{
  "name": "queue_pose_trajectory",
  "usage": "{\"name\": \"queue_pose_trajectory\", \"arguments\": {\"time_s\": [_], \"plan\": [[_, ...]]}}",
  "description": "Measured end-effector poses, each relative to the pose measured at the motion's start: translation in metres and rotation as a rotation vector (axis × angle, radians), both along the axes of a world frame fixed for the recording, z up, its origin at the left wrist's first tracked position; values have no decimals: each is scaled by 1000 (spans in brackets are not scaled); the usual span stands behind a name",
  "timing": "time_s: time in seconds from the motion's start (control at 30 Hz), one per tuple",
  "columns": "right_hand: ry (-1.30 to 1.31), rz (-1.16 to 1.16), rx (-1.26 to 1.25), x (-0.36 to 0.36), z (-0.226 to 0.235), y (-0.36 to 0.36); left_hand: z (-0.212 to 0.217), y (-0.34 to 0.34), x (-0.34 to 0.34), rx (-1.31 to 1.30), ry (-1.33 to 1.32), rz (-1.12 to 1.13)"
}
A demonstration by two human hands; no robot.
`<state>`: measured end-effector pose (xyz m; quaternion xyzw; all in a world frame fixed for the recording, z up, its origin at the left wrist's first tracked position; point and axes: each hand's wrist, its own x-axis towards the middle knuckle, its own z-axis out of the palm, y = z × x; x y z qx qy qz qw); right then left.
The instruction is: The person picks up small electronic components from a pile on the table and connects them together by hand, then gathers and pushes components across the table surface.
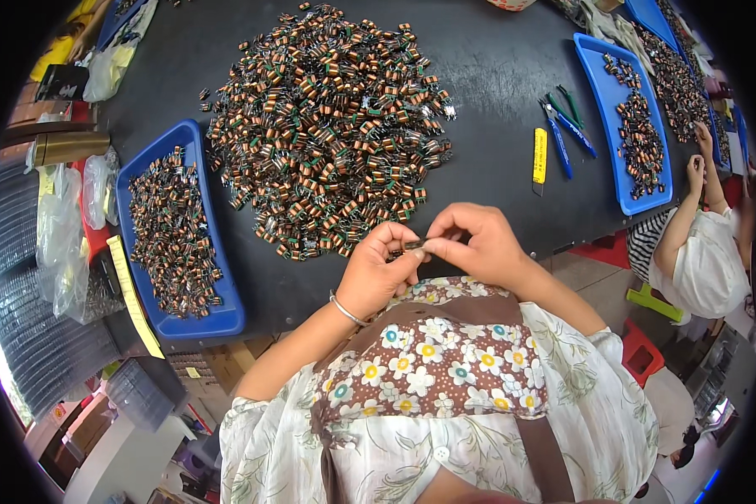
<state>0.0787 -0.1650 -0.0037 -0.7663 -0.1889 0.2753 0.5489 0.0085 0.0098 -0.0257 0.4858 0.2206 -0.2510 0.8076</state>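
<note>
Close to my body, at the near edge of the black table, both my hands meet over a small dark coil (414, 244). My left hand (385, 260) pinches it between thumb and fingers. From the other side my right hand (470, 242) closes thumb and forefinger on it; the fingertips hide most of its shape. Just beyond the hands spreads a big heap of copper-wound coils (319, 126), with dark cores and some green parts. A blue tray (233, 317) of similar coils lies to the left of the heap.
To the right lie a yellow box cutter (539, 160), blue-handled pliers (559, 151) and green-and-blue cutters (573, 118). Past them is another blue tray (623, 204) with coils. Co-workers sit at the far right, one in a white top (710, 260). Plastic bags (63, 244) hang at the left.
</note>
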Motion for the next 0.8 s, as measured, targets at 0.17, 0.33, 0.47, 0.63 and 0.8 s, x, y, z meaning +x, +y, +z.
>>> {"name": "queue_pose_trajectory", "arguments": {"time_s": [0.17, 0.33, 0.47, 0.63, 0.8], "plan": [[-309, 23, -79, 9, -9, 1, -1, 2, -2, 28, -1, 10], [-731, 49, -285, 22, -24, 14, 0, 1, -3, 19, -7, 24], [-703, 104, -316, 24, -24, 8, 0, 3, -5, 55, -23, -4], [-218, 111, -25, 17, -10, -6, 1, 3, -4, 62, -9, 14], [-332, 225, 56, 0, 1, 1, 3, 3, -1, 20, -44, -47]]}}
